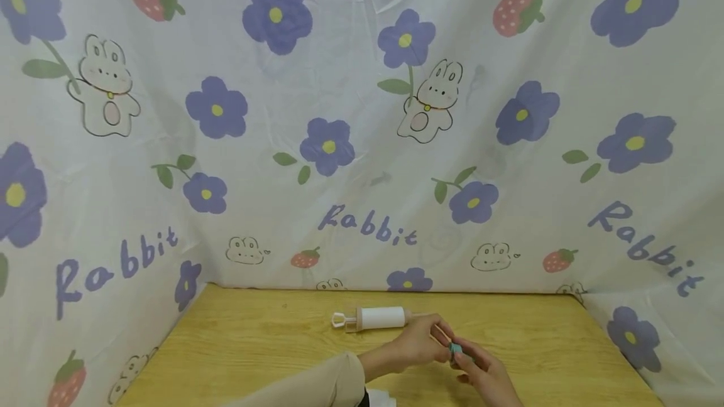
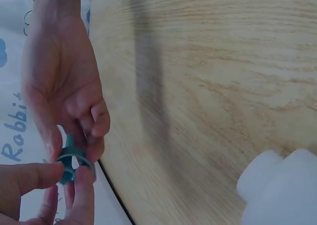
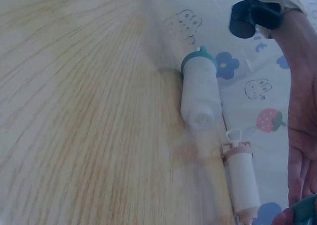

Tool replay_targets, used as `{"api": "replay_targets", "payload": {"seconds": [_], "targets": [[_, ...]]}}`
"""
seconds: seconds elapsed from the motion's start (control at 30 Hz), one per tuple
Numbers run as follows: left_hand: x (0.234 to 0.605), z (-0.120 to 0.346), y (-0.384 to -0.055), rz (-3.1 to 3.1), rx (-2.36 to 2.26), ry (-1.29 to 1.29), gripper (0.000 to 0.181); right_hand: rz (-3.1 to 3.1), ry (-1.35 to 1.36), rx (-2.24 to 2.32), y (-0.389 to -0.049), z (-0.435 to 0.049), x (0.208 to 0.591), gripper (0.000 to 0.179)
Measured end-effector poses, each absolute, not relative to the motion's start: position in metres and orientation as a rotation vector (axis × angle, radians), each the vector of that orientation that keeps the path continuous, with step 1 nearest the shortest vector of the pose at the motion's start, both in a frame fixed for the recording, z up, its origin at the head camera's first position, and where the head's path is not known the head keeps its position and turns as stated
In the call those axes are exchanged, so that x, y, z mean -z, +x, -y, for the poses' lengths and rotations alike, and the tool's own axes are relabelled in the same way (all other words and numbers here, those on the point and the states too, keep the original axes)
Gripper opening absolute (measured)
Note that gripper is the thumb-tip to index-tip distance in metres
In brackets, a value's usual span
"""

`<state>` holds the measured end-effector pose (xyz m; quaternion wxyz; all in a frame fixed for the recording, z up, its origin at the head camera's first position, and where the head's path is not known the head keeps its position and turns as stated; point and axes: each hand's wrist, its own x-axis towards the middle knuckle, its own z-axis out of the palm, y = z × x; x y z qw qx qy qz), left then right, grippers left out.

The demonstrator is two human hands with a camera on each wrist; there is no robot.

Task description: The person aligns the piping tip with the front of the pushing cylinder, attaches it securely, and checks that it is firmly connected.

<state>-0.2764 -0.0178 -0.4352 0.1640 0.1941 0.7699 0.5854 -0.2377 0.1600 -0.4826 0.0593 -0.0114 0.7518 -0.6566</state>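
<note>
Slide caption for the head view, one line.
Left hand and right hand hold a small teal part above a wood-grain table, white plunger tool lying beyond.

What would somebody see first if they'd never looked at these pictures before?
Probably the purple flowers all over the white sheet behind the table. Then the little green piece held by the left hand and right hand, low in the head view, and the white syringe lying beyond them.

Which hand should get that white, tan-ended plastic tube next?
Probably the left hand: it's closer to the tube than the right hand. Both hold the small teal plastic piece, though.
</note>
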Motion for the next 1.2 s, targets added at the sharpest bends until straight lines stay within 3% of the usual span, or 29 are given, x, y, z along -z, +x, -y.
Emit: {"api": "replay_targets", "payload": {"seconds": [0.23, 0.6, 0.8, 1.1, 1.2], "targets": [[0.445, 0.021, -0.272, -2.137, -1.73, 0.547, 0.018, -2.148, -0.073, 2.015, -0.24, -0.166, 0.486, 0.055], [0.441, 0.033, -0.27, -1.923, -1.746, 0.539, 0.024, -2.115, -0.19, 1.971, -0.244, -0.183, 0.486, 0.048], [0.434, 0.041, -0.27, -1.894, -1.75, 0.591, 0.023, -1.937, -0.272, 2.04, -0.248, -0.189, 0.483, 0.032], [0.424, 0.087, -0.278, -1.854, -1.657, 0.692, 0.036, -1.958, -0.211, 2.093, -0.249, -0.195, 0.486, 0.037], [0.424, 0.109, -0.281, -1.964, -1.515, 0.774, 0.041, -1.917, -0.191, 2.099, -0.249, -0.198, 0.486, 0.03]]}}
